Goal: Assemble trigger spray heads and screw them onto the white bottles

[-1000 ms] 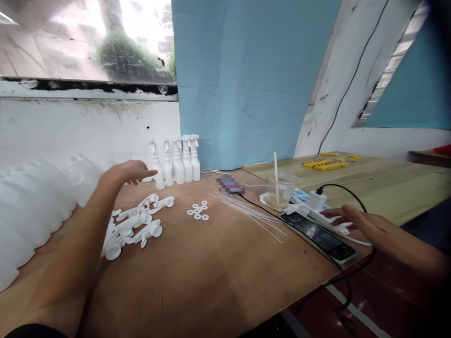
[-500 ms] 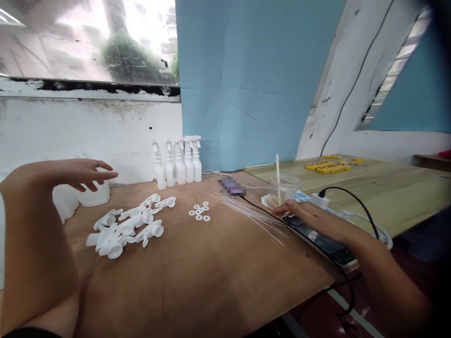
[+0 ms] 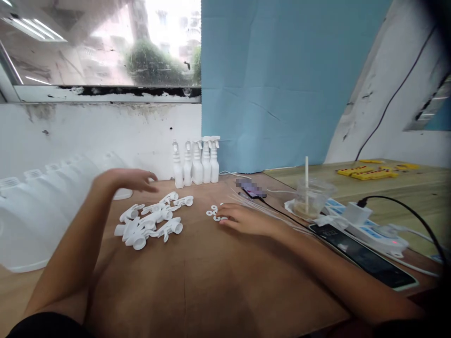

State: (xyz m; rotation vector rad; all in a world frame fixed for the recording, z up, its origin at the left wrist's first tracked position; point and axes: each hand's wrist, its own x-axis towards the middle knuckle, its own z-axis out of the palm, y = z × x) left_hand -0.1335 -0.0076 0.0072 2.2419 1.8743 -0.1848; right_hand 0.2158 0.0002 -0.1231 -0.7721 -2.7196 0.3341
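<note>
My left hand (image 3: 136,180) hovers behind the pile of white spray heads (image 3: 150,223), fingers apart and nothing in them. On the brown table (image 3: 211,277), my right hand (image 3: 243,218) is over the small white rings (image 3: 214,212), its fingertips covering some of them. Its fingers are slightly spread, with nothing seen held. Behind the hands, several white spray bottles (image 3: 197,164) stand upright in a row by the wall; those at the right carry spray heads. Thin white tubes (image 3: 278,215) lie right of the rings, partly behind my right hand.
Large translucent jugs (image 3: 28,225) line the left side. To the right are a plastic cup with a straw (image 3: 310,197), a power strip (image 3: 378,234), a phone (image 3: 362,256) and cables. A second phone (image 3: 254,189) lies further back. Yellow pieces (image 3: 373,173) sit on the farther table.
My right hand has moved left from beside the cup and phone to the rings. My left hand stays open behind the spray heads. The view has turned left, showing more jugs.
</note>
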